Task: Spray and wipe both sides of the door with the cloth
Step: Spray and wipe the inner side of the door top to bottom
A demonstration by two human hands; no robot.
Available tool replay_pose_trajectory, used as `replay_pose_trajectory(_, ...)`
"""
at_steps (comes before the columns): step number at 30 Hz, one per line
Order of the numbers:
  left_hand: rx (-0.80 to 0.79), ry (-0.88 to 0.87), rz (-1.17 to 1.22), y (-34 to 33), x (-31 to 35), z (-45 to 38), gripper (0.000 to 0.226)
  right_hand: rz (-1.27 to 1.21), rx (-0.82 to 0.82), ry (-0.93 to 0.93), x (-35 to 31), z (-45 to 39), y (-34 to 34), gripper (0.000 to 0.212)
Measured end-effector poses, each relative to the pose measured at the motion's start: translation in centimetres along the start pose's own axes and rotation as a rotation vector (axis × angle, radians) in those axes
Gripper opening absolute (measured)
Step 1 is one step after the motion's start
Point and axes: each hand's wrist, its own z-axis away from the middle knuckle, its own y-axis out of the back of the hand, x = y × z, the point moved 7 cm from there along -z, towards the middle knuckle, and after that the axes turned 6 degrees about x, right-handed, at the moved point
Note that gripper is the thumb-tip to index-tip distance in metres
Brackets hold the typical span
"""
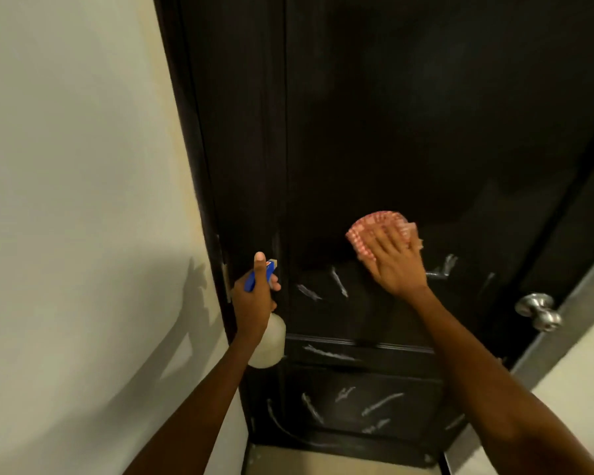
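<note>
I see right hand (pixel 396 260) flat, fingers straight, pressing the pink cloth (pixel 378 226) to the dark door (pixel 426 132) above foam streaks (pixel 338 281), left hand (pixel 254 296) gripping the spray bottle (pixel 268 341) aside, likely for re-spraying.

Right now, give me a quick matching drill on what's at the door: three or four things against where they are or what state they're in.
Things:
1. cloth
2. spray bottle
3. door knob
4. white streaks

States:
A. gripped in the left hand
B. pressed flat on the door by the right hand
C. scattered below the cloth
D. at the door's right edge

Pairs: 1-B, 2-A, 3-D, 4-C
</note>
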Motion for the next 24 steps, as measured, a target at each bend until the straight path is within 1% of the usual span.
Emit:
replay_pose_trajectory(1,-0.005,-0.004,-0.007,-0.6,-0.2,0.5,0.070,-0.028,0.018,-0.188,2.9,1.0,0.5,0.064)
replay_pose_trajectory(3,-0.035,-0.012,-0.032,-1.8,-0.5,1.5,0.071,-0.094,0.026,-0.598,8.2,3.7,1.2,0.074)
replay_pose_trajectory(5,-0.055,-0.016,-0.048,-2.6,-0.8,1.9,0.073,-0.179,0.075,-0.980,11.0,5.6,1.4,0.081)
replay_pose_trajectory(7,-0.066,-0.012,-0.045,-3.2,-0.9,1.9,0.075,-0.286,0.189,-1.244,11.0,5.4,2.3,0.084)
replay_pose_trajectory(8,-0.068,-0.015,-0.042,-3.3,-0.9,1.9,0.076,-0.335,0.212,-1.322,10.1,4.6,2.4,0.084)
replay_pose_trajectory(9,-0.072,-0.027,-0.042,-3.6,-0.8,2.0,0.075,-0.356,0.202,-1.357,9.1,3.8,2.4,0.083)
replay_pose_trajectory(10,-0.071,-0.044,-0.042,-3.8,-0.7,2.0,0.074,-0.330,0.170,-1.331,7.6,3.0,2.2,0.083)
replay_pose_trajectory(11,-0.072,-0.065,-0.040,-3.9,-0.4,2.1,0.073,-0.281,0.122,-1.218,5.8,2.2,1.5,0.083)
replay_pose_trajectory(12,-0.085,-0.083,-0.036,-4.5,0.0,2.3,0.072,-0.246,0.074,-1.016,4.0,1.4,0.7,0.081)
replay_pose_trajectory(13,-0.101,-0.096,-0.034,-5.0,0.5,2.5,0.071,-0.231,0.040,-0.734,1.6,0.8,-0.2,0.078)
replay_pose_trajectory(15,-0.132,-0.119,-0.038,-6.6,1.6,3.0,0.070,-0.090,-0.033,-0.004,-1.5,1.2,-1.4,0.071)
replay_pose_trajectory(16,-0.139,-0.126,-0.047,-7.4,2.1,3.2,0.070,-0.029,-0.089,0.267,-1.2,1.6,-1.6,0.067)
replay_pose_trajectory(17,-0.151,-0.135,-0.055,-8.2,2.8,3.5,0.071,0.021,-0.111,0.406,0.2,1.8,-1.1,0.063)
replay_pose_trajectory(18,-0.167,-0.143,-0.058,-9.0,3.3,3.8,0.071,0.047,-0.108,0.412,2.1,1.7,0.0,0.060)
replay_pose_trajectory(19,-0.190,-0.152,-0.055,-9.9,3.8,4.3,0.072,0.056,-0.105,0.315,4.7,1.8,1.2,0.060)
replay_pose_trajectory(21,-0.220,-0.156,-0.049,-11.6,4.4,5.3,0.073,0.043,-0.049,0.007,10.5,2.9,3.2,0.063)
replay_pose_trajectory(24,-0.276,-0.150,-0.023,-15.1,5.2,7.1,0.073,-0.075,0.031,-0.557,19.7,5.8,6.0,0.074)
